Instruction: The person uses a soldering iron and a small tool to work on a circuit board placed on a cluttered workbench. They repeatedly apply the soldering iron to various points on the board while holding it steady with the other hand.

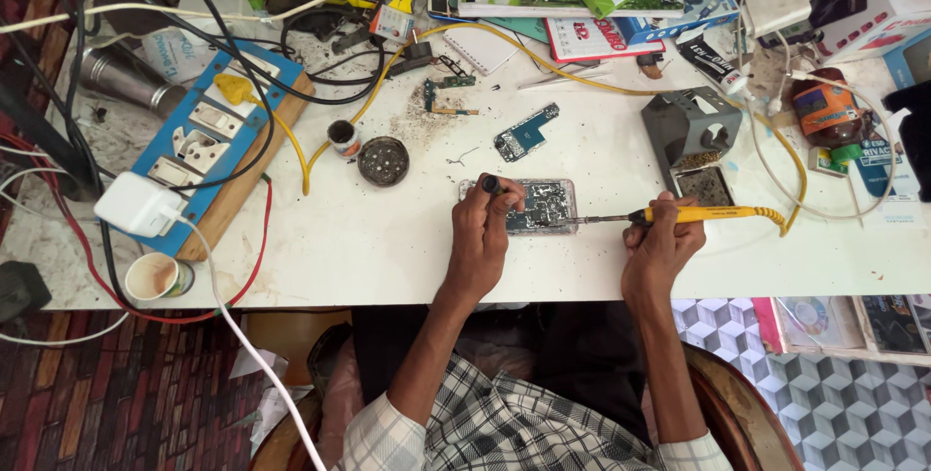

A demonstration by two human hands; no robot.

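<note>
- Bench (388, 248): smooth matt white top, speckled with dark grit.
- Soldering iron (703, 215): glossy yellow plastic handle, thin metal shaft.
- Socket board (208, 141): blue plastic face on bare wood.
- Cup (153, 277): paper.

Bright, even overhead light – soft shadows, sharp focus, slight bending at edges.
</note>
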